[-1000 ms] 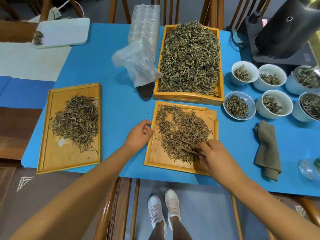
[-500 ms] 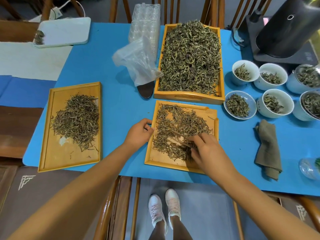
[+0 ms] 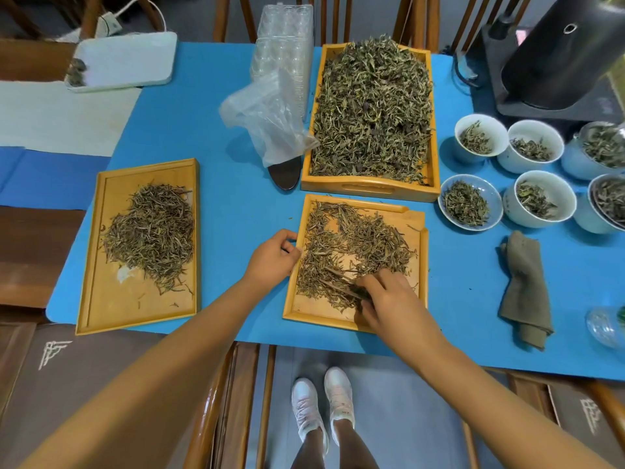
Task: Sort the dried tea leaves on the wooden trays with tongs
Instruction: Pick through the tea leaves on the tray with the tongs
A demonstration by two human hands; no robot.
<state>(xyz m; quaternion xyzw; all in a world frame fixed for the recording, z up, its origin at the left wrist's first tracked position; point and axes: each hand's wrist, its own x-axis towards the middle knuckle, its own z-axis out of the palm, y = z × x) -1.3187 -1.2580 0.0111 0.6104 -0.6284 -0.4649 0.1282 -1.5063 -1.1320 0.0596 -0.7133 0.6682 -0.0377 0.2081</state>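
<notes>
The right hand (image 3: 389, 299) has slid back toward the near edge of the small square wooden tray (image 3: 414, 220) and closes around thin brown wooden tongs (image 3: 338, 280). The tips point away to its left, low in the loose dried tea leaves (image 3: 358, 238). A second ago the hand was further up in the pile. It looks like raking and picking go on. The left hand (image 3: 274, 258) stays curled on the tray's left rim, holding it steady on the blue worktop (image 3: 236, 204).
</notes>
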